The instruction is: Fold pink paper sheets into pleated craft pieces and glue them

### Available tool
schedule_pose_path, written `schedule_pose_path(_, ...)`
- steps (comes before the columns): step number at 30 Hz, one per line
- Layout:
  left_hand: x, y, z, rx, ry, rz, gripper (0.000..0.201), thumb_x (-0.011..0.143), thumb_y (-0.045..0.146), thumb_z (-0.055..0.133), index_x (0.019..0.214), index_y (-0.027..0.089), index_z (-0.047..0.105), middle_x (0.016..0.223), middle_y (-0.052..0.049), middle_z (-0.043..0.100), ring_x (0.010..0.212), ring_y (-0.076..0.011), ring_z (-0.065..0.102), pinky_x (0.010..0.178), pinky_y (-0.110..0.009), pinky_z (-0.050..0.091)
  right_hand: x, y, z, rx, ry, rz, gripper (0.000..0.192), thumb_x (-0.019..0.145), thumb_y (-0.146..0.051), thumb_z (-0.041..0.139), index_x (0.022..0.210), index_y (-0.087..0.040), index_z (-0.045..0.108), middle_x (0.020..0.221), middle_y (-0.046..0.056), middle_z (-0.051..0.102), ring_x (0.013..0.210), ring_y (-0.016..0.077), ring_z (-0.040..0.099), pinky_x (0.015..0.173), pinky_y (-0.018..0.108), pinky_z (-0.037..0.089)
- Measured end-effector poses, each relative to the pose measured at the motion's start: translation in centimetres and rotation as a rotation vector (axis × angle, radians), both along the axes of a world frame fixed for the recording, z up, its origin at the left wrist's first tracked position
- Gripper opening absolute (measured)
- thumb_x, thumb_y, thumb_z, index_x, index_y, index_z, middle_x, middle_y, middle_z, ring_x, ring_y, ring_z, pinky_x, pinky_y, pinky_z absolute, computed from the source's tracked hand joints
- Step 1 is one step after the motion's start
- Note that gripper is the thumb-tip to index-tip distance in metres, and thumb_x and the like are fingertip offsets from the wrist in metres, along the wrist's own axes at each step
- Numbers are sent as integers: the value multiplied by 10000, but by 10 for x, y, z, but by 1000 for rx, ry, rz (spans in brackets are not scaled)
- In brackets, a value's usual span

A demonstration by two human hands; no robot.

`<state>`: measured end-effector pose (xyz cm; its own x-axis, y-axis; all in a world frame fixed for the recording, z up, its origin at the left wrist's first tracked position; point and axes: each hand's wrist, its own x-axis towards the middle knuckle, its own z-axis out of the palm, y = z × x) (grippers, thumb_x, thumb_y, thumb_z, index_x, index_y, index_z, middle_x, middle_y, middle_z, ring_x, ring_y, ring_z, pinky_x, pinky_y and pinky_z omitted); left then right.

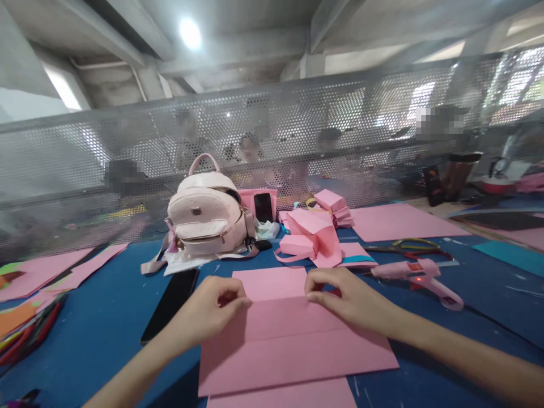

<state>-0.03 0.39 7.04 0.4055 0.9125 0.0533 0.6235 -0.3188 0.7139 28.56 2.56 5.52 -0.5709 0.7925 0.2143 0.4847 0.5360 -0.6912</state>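
In the head view, the pink paper (297, 354) lies low in the middle of the frame, with its front edge near the bottom and another pink sheet (283, 395) poking out below it. The left hand (210, 309) has thumb and finger pinched together on the paper's left side, by the fold. The right hand (352, 297) pinches the same fold farther right. A black phone (170, 303) lies just left of the left hand, so there is little room there. Past it, a wide patch of blue table (97, 317) shows at lower left. A pink glue gun (419, 273) lies near the right hand, at middle right. Above the paper, a white bag (208, 212) and a pink paper pile (312, 232) block the far side.
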Motion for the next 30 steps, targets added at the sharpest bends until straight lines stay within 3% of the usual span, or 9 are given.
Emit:
schedule_pose_path(6, -35, 22, 12, -260, -48, -32, 281, 799, 348, 667, 629, 152, 558, 557, 44, 525, 532, -97, 454, 528, -210, 325, 3, 16, -11, -79, 88, -27, 172, 887, -246, 564, 725, -187, 566, 740, -23, 590, 734, 154, 539, 694, 255, 407)
schedule_pose_path(17, -54, 24, 23, -328, -55, -67, 203, 814, 331, 651, 685, 180, 610, 592, 12, 702, 599, -140, 638, 620, -218, 442, 7, 20, -11, -62, 70, -41, 181, 869, -257, 557, 701, -194, 535, 719, -23, 574, 708, 155, 517, 675, 267, 397)
schedule_pose_path(23, -64, 24, 34, -236, 9, 10, 212, 825, 339, 618, 683, 183, 597, 591, 4, 708, 586, -139, 632, 600, -219, 431, 8, 22, -15, -53, 62, -49, 170, 859, -240, 548, 696, -192, 539, 713, -23, 576, 692, 151, 509, 653, 263, 381)
schedule_pose_path(26, -59, 20, 38, -102, -17, 97, 218, 845, 341, 590, 692, 187, 596, 613, 7, 698, 623, -154, 648, 642, -238, 464, 7, 19, -15, -79, 39, -53, 169, 847, -240, 562, 687, -188, 543, 692, -25, 566, 679, 148, 500, 637, 252, 373)
schedule_pose_path(28, -46, 12, 35, 33, 2, 122, 196, 869, 338, 566, 749, 194, 626, 723, -5, 718, 731, -177, 670, 717, -263, 484, 4, 14, -15, -116, 10, -12, 151, 837, -220, 568, 690, -182, 562, 683, -25, 568, 669, 144, 504, 625, 243, 373)
schedule_pose_path(30, -24, -2, 27, 148, 121, 104, 153, 880, 333, 576, 906, 228, 684, 977, -21, 736, 941, -214, 662, 846, -301, 465, -1, 7, -14, -153, -19, 59, 127, 823, -192, 574, 700, -175, 599, 681, -25, 584, 664, 140, 517, 619, 236, 376)
